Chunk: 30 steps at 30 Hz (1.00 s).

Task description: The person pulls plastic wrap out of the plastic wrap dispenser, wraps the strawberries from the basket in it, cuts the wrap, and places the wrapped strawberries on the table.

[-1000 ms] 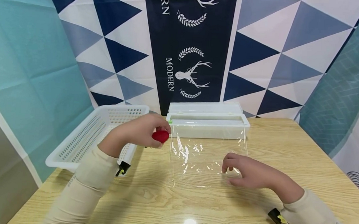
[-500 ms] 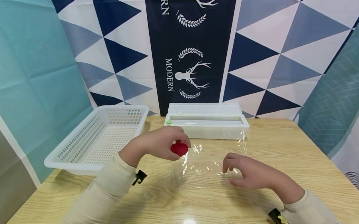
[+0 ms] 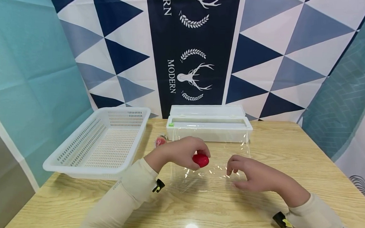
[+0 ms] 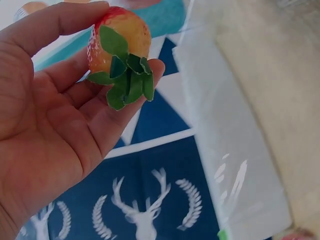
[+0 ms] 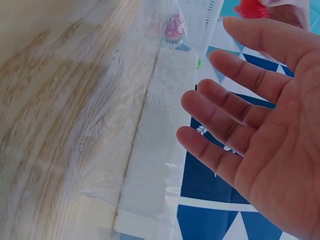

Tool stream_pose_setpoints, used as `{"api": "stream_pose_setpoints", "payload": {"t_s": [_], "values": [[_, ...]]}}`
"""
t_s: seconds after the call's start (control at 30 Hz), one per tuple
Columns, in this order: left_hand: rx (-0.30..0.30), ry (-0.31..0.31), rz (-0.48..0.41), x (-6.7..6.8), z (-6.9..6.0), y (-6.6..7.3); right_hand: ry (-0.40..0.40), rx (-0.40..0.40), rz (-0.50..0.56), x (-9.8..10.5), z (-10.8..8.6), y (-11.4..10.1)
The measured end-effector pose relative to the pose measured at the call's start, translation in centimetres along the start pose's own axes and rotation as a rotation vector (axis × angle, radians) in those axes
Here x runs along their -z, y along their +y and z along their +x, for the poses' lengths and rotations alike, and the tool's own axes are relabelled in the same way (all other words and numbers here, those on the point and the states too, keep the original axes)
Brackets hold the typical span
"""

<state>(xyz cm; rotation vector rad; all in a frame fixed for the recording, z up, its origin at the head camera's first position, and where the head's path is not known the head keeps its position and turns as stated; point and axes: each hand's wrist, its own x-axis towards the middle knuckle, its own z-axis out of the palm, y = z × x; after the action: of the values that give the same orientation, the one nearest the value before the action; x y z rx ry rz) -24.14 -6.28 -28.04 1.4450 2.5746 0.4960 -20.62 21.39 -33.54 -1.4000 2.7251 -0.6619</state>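
My left hand [image 3: 187, 152] pinches a strawberry [image 3: 201, 160] above a sheet of clear cling film [image 3: 195, 181] drawn out toward me. In the left wrist view the strawberry [image 4: 127, 37] shows red and yellow skin and green leaves, held between thumb and fingertips. My right hand [image 3: 253, 175] hovers over the film's right side, fingers loosely bent; the right wrist view shows nothing in the hand [image 5: 270, 110]. Behind the film stands a white cling film box [image 3: 210, 132] with its lid up. Beyond my left wrist lies a red piece [image 3: 161, 141], seemingly wrapped in film.
A white perforated basket [image 3: 131, 159] sits at the table's left. The wooden table [image 3: 172, 208] stretches toward me and to the right. Patterned cloth [image 3: 120, 57] hangs behind the box. A green slider [image 3: 171, 124] is at the box's left end.
My left hand has carried the strawberry rightward and nearer, from the film's left edge to over its middle. The red wrapped piece has come into view behind the wrist. The right hand stays in place.
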Motion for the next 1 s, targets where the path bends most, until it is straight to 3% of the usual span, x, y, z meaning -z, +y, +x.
{"api": "stream_pose_setpoints", "payload": {"t_s": [0.17, 0.57, 0.8, 1.0], "values": [[-0.022, -0.036, 0.011, -1.6, 1.8, -0.7, 0.003, -0.002, -0.009, 0.0, -0.1, 0.0], [-0.011, -0.076, 0.097, -4.7, 4.9, -1.7, 0.003, -0.005, -0.001, -0.1, -0.3, 0.1], [-0.008, -0.085, 0.084, -5.9, 6.0, -2.2, 0.012, 0.007, 0.003, -0.1, -0.4, 0.2], [0.01, -0.107, 0.097, -6.1, 6.6, -2.0, 0.01, 0.005, 0.003, 0.0, -0.4, 0.2]]}}
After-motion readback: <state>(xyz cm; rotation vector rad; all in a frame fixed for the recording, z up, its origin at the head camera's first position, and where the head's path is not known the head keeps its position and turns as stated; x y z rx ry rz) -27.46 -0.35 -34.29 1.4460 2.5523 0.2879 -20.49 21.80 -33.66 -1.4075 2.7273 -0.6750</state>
